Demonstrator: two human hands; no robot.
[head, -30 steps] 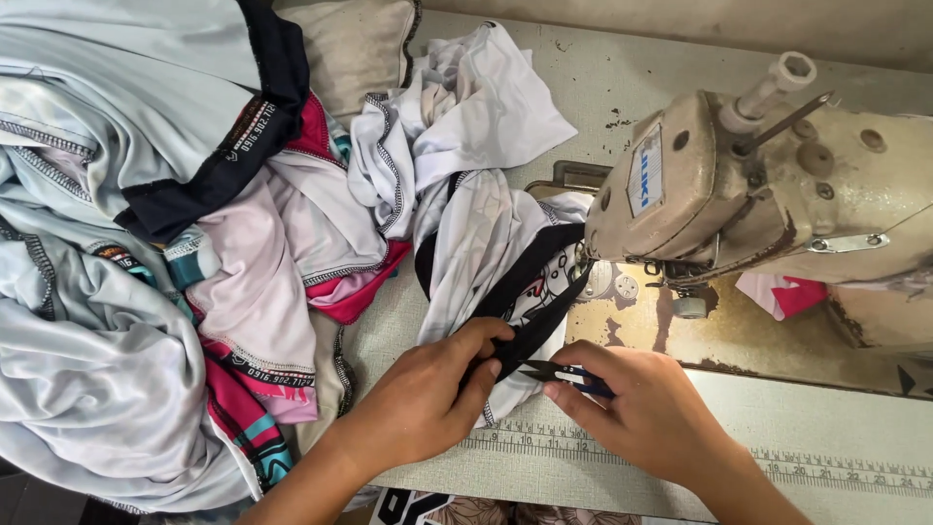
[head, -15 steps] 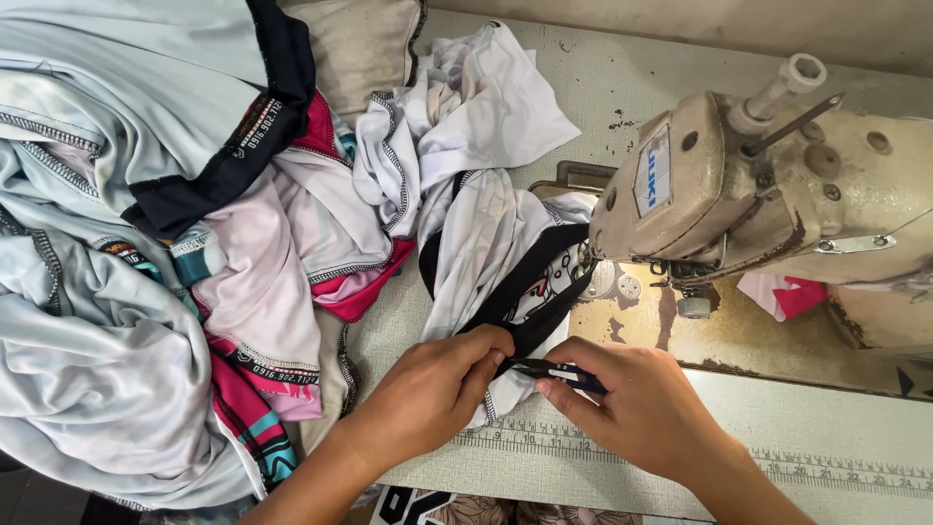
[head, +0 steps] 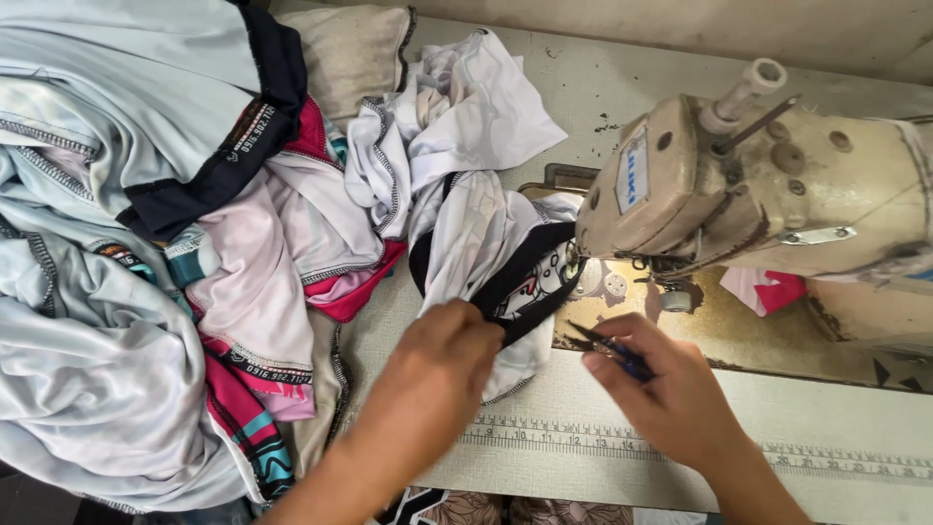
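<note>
Currently, the left hand (head: 437, 365) is closed in a pinch on the black trim strip (head: 530, 282) of a white printed garment piece (head: 466, 243), which lies on the worktable (head: 603, 97) near its front edge, just left of the sewing machine (head: 768, 185). The strip's long axis runs diagonally, rising from the pinch point up and to the right, toward the needle area of the machine head. The strip is narrow, flat and matte black; the garment it borders is thin, smooth, crumpled fabric with a faint pale print. The right hand (head: 671, 399) is curled around small thread snips (head: 607, 347) with dark handles; the 2 slim dark blades point up and to the left, toward the strip, with the tips just short of it. The machine body is cream-coloured, worn and stained metal. A measuring tape strip (head: 836, 459) with printed marks runs along the front edge of the worktable, beneath both hands. A loose pile of garments (head: 146, 292) in white, pale blue, pink and navy covers the left side of the worktable.
</note>
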